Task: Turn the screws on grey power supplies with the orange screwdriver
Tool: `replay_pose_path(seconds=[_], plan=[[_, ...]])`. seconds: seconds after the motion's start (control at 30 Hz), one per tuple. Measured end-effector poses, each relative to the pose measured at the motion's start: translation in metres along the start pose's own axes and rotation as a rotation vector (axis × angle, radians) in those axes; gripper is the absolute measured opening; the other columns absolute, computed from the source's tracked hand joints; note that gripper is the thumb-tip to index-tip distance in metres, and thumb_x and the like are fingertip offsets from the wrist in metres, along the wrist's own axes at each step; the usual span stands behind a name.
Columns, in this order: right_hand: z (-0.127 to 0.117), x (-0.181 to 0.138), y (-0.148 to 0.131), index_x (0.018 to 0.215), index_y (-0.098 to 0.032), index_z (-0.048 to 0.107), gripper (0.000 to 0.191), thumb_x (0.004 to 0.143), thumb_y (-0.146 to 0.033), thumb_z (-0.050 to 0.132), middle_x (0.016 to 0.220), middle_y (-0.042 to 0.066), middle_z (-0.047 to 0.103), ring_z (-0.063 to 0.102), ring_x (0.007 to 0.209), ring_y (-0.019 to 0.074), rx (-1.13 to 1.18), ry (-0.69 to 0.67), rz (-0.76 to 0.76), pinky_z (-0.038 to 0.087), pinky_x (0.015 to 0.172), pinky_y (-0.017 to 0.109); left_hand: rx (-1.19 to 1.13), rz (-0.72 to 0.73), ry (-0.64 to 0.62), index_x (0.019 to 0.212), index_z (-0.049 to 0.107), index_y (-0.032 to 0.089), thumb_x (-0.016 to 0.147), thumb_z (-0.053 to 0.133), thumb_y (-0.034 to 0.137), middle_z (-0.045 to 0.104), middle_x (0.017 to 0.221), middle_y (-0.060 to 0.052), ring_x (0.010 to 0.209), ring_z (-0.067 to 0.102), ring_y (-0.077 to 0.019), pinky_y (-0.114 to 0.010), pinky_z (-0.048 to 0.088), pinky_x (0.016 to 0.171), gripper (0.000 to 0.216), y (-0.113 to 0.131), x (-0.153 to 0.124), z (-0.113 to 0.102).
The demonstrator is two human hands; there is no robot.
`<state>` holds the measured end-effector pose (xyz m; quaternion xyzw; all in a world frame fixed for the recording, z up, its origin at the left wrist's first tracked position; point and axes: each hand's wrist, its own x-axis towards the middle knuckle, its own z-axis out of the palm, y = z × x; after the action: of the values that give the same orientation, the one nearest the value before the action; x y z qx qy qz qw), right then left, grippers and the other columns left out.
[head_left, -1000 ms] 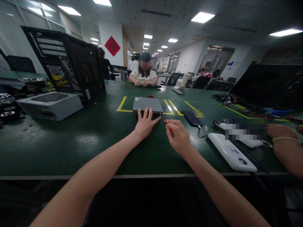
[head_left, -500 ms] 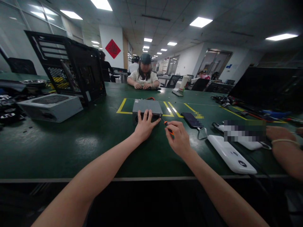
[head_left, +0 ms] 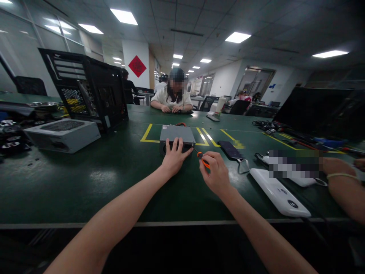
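Note:
A small grey metal box [head_left: 177,133] lies on the green table [head_left: 85,179], inside a yellow taped rectangle. My left hand [head_left: 174,156] presses on the box's near face, fingers spread over its front edge. My right hand [head_left: 214,172] is closed round an orange-handled screwdriver [head_left: 203,160] whose tip points at the box's lower right corner.
A black computer case [head_left: 88,89] and a grey power supply [head_left: 63,134] stand at left. A dark phone [head_left: 230,149] and a white device [head_left: 279,191] lie at right, near another person's forearm [head_left: 343,186]. A seated person [head_left: 172,98] works across the table.
The view has tilted slightly, so everything sits lower in frame. Both hands stay on the box and the screwdriver, with barely any shift.

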<state>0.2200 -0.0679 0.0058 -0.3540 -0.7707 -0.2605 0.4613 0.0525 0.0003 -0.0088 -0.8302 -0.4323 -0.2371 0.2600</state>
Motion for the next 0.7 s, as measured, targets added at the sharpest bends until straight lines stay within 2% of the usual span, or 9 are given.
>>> replay_pose_path(seconds=[0.13, 0.3, 0.4, 0.57, 0.7], plan=[[0.0007, 0.0004, 0.0004, 0.115, -0.023, 0.039, 0.040, 0.080, -0.007, 0.048, 0.108, 0.010, 0.051, 0.053, 0.101, 0.0214, 0.072, -0.006, 0.002, 0.052, 0.079, 0.039, 0.001, 0.000, -0.002, 0.134, 0.040, 0.035, 0.085, 0.048, 0.019, 0.030, 0.142, -0.014, 0.132, 0.024, -0.0358, -0.065, 0.013, 0.102, 0.052, -0.0003, 0.0001, 0.0009], [0.0012, 0.0006, 0.0003, 0.112, -0.023, 0.042, 0.035, 0.081, -0.009, 0.050, 0.102, 0.009, 0.053, 0.054, 0.096, 0.0207, 0.026, -0.013, -0.028, 0.052, 0.078, 0.039, -0.004, 0.004, -0.011, 0.133, 0.041, 0.036, 0.086, 0.048, 0.019, 0.030, 0.142, -0.014, 0.133, 0.023, -0.0363, -0.065, 0.013, 0.102, 0.051, 0.0000, 0.0004, 0.0000], [0.0003, 0.0005, -0.0002, 0.113, -0.022, 0.043, 0.036, 0.081, -0.006, 0.047, 0.108, 0.011, 0.052, 0.053, 0.102, 0.0211, 0.049, -0.012, -0.017, 0.052, 0.081, 0.039, -0.011, -0.003, -0.021, 0.133, 0.041, 0.036, 0.086, 0.047, 0.019, 0.030, 0.143, -0.014, 0.133, 0.022, -0.0358, -0.065, 0.013, 0.102, 0.051, 0.0001, 0.0002, -0.0009], [-0.0010, 0.0007, -0.0014, 0.104, -0.022, 0.050, 0.025, 0.082, -0.009, 0.048, 0.100, 0.009, 0.058, 0.055, 0.098, 0.0213, 0.006, -0.065, -0.050, 0.051, 0.081, 0.039, -0.009, -0.004, -0.013, 0.132, 0.041, 0.037, 0.086, 0.047, 0.019, 0.029, 0.143, -0.012, 0.134, 0.022, -0.0347, -0.065, 0.012, 0.103, 0.050, 0.0004, 0.0001, -0.0007], [-0.0004, 0.0003, -0.0014, 0.107, -0.020, 0.047, 0.028, 0.081, -0.009, 0.049, 0.110, 0.012, 0.054, 0.054, 0.104, 0.0225, 0.008, -0.036, -0.037, 0.052, 0.082, 0.040, -0.002, -0.001, -0.008, 0.133, 0.041, 0.036, 0.086, 0.048, 0.020, 0.030, 0.142, -0.013, 0.133, 0.022, -0.0354, -0.065, 0.013, 0.103, 0.050, 0.0002, 0.0002, -0.0004]])
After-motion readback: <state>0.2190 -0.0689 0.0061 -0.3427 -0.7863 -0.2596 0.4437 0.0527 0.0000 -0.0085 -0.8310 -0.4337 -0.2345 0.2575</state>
